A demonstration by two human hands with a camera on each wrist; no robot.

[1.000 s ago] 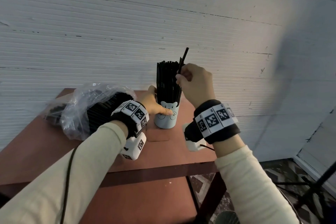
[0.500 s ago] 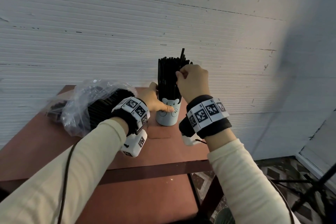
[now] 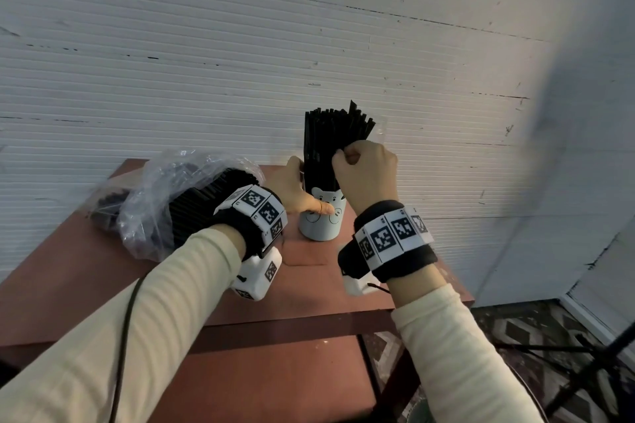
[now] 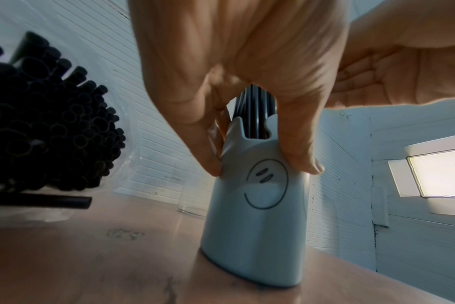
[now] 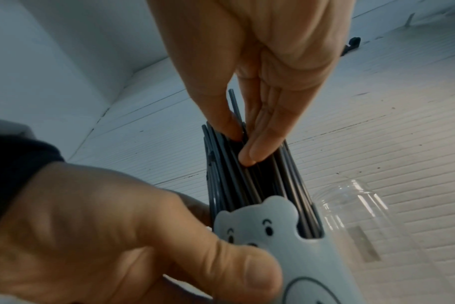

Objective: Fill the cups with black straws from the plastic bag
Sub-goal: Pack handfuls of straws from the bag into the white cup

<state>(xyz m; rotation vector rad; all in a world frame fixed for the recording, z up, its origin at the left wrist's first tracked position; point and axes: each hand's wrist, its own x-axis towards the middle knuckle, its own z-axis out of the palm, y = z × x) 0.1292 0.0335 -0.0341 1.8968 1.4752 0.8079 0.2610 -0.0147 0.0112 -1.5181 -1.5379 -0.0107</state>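
A pale blue cup (image 3: 321, 220) with a bear face stands on the red-brown table (image 3: 103, 271), packed with upright black straws (image 3: 330, 137). My left hand (image 3: 302, 196) grips the cup near its rim, thumb across the face (image 4: 301, 160). My right hand (image 3: 347, 156) is at the right side of the bundle and pinches one black straw (image 5: 234, 107) between thumb and forefinger; that straw's tip stands slightly above the others. To the left lies the clear plastic bag (image 3: 165, 196), holding a thick bundle of black straws (image 4: 47, 127).
A clear glass cup (image 5: 356, 216) stands just behind and right of the bear cup, near the white ribbed wall (image 3: 240, 62). The table's right edge (image 3: 460, 285) drops to a patterned floor. A dark stand leg (image 3: 601, 364) crosses the lower right.
My right hand has come down with the straw, which stuck up high a second ago and now sits almost level with the others. The left hand has kept its hold on the cup.
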